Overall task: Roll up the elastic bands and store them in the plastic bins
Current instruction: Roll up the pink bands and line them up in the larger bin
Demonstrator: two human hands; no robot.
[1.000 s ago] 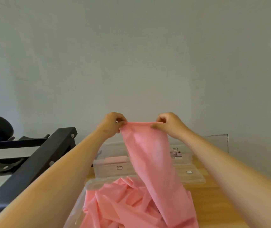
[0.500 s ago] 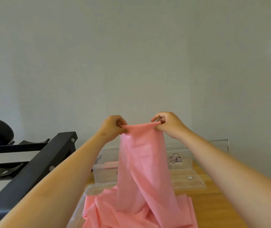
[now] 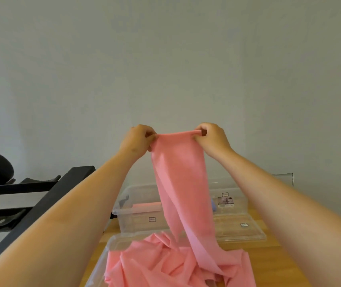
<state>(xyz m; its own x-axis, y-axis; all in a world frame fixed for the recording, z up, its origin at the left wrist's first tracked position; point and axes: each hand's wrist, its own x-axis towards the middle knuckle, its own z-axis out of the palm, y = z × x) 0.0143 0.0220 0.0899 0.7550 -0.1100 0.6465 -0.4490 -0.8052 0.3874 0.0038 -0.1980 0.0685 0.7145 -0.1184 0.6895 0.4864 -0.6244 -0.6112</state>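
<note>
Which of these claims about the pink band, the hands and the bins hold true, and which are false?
1. The left hand and the right hand both pinch the top edge of the pink band. True.
2. The band hangs free below. False: its lower end runs into the pink heap in the near bin.
3. A pink roll lies in the far bin. True.
4. The bins stand on glass. False: the table is wood.

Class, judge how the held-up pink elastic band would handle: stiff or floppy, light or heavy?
Probably floppy: the pink elastic band hangs limp from left hand and right hand, crumpling into folds below. Likely light: pinches at its top edge carry it.
</note>
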